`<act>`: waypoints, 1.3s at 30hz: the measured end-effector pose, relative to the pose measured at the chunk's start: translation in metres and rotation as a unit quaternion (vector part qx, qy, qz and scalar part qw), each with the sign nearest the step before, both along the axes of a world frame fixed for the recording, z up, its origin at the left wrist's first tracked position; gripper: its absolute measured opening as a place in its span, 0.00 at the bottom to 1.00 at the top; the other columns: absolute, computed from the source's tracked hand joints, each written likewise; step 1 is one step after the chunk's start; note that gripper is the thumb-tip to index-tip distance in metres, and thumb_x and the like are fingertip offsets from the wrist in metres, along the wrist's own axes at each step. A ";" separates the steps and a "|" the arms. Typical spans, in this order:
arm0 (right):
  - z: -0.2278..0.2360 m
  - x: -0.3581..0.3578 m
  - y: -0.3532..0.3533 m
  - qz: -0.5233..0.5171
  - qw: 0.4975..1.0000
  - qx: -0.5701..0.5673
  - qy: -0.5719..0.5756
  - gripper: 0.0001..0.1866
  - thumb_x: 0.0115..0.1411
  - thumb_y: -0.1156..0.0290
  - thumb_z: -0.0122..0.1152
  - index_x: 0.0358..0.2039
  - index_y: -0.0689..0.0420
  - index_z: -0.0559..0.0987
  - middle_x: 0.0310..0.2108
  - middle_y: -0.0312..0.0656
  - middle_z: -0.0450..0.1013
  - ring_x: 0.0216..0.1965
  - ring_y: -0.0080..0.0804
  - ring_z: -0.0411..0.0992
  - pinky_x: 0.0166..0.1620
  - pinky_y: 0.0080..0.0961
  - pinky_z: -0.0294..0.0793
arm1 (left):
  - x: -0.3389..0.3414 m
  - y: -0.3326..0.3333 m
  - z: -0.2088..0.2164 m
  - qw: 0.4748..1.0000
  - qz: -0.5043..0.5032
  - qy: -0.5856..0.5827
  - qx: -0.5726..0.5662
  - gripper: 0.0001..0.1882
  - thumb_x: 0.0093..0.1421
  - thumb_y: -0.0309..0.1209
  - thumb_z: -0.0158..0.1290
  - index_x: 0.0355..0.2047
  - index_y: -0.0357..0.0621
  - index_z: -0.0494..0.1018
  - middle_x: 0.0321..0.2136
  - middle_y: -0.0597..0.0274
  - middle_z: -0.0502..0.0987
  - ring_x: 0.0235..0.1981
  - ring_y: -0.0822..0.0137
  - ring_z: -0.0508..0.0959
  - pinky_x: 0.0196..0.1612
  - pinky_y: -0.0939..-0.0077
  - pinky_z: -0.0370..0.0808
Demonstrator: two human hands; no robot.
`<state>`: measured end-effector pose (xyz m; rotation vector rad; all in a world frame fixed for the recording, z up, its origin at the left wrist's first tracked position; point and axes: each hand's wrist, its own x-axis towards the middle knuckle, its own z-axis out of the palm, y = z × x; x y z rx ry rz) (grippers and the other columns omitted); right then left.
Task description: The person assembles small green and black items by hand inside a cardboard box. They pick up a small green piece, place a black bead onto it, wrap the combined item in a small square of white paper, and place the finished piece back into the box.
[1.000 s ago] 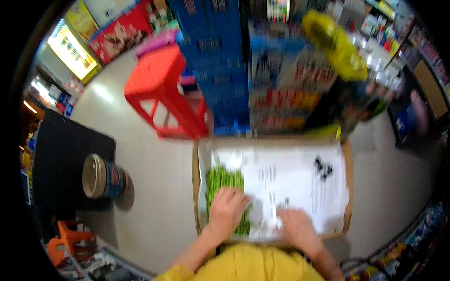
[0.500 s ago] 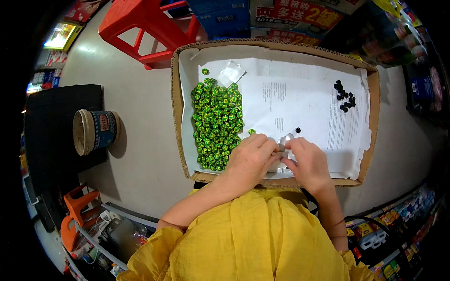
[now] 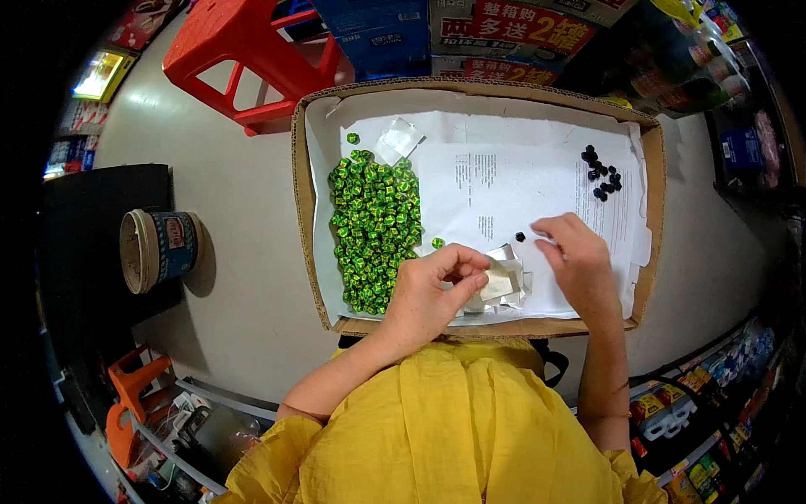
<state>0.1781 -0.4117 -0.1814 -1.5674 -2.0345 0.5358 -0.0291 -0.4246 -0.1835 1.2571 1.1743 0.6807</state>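
Note:
My left hand (image 3: pixel 443 284) pinches a pale foil square (image 3: pixel 499 280) between thumb and fingertips. Beneath that square lies a loose stack of silver foil squares (image 3: pixel 524 290) near the box's front edge. My right hand (image 3: pixel 579 265) hovers just right of the stack, thumb and index finger apart, with nothing seen between them. Close to its fingertips sits a single small black ball (image 3: pixel 520 237). A heap of small green-and-yellow foil-wrapped balls (image 3: pixel 374 227) covers the left side of the box, and one wrapped ball (image 3: pixel 437 243) rests apart from it, beside my left hand.
White paper lines the shallow cardboard box (image 3: pixel 657 227). Several black balls (image 3: pixel 600 172) cluster at its right; another foil piece (image 3: pixel 400 139) lies above the green heap. Around the box stand a red stool (image 3: pixel 252 63), a bucket (image 3: pixel 159 249) and stacked cartons (image 3: pixel 504 38).
My hands have come apart: the right has moved right and opened away from the foil, while the left has stayed with a foil square. The whole view has shifted slightly.

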 end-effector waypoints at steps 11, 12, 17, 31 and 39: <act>0.033 -0.021 -0.021 0.008 0.975 -0.069 0.210 0.11 0.44 0.79 0.66 0.29 0.58 0.75 0.27 0.38 0.71 0.28 0.26 0.69 0.29 0.20 0.69 | -0.006 -0.002 0.012 0.989 0.053 -0.113 -0.084 0.10 0.56 0.23 0.52 0.38 0.33 0.69 0.28 0.65 0.74 0.29 0.80 0.72 0.33 0.88 0.69; 0.033 -0.026 -0.024 0.008 0.975 -0.068 0.210 0.11 0.44 0.79 0.66 0.29 0.58 0.75 0.27 0.38 0.71 0.28 0.26 0.69 0.29 0.20 0.69 | -0.005 -0.004 0.012 0.990 0.055 -0.114 -0.063 0.08 0.56 0.22 0.51 0.37 0.34 0.70 0.27 0.64 0.75 0.28 0.80 0.72 0.32 0.87 0.69; 0.030 -0.037 -0.034 -0.016 0.980 -0.001 0.198 0.12 0.43 0.82 0.64 0.30 0.59 0.75 0.32 0.41 0.72 0.28 0.29 0.71 0.31 0.19 0.71 | -0.001 -0.005 0.014 0.991 0.056 -0.119 -0.018 0.07 0.57 0.21 0.49 0.37 0.34 0.70 0.26 0.64 0.76 0.28 0.79 0.73 0.32 0.85 0.71; 0.056 -0.039 -0.046 0.034 0.986 0.144 0.076 0.16 0.39 0.72 0.70 0.31 0.52 0.76 0.30 0.35 0.70 0.29 0.28 0.66 0.37 0.30 0.58 | -0.001 -0.010 0.033 0.975 0.097 -0.196 -0.034 0.09 0.55 0.20 0.51 0.38 0.36 0.69 0.31 0.64 0.75 0.32 0.78 0.74 0.38 0.85 0.70; 0.044 -0.040 -0.044 -0.040 0.990 0.123 0.055 0.16 0.37 0.74 0.70 0.29 0.53 0.75 0.31 0.35 0.70 0.30 0.29 0.67 0.40 0.30 0.58 | -0.012 -0.004 0.022 0.997 -0.018 -0.004 0.073 0.08 0.55 0.22 0.52 0.36 0.35 0.71 0.30 0.63 0.76 0.32 0.78 0.74 0.34 0.86 0.70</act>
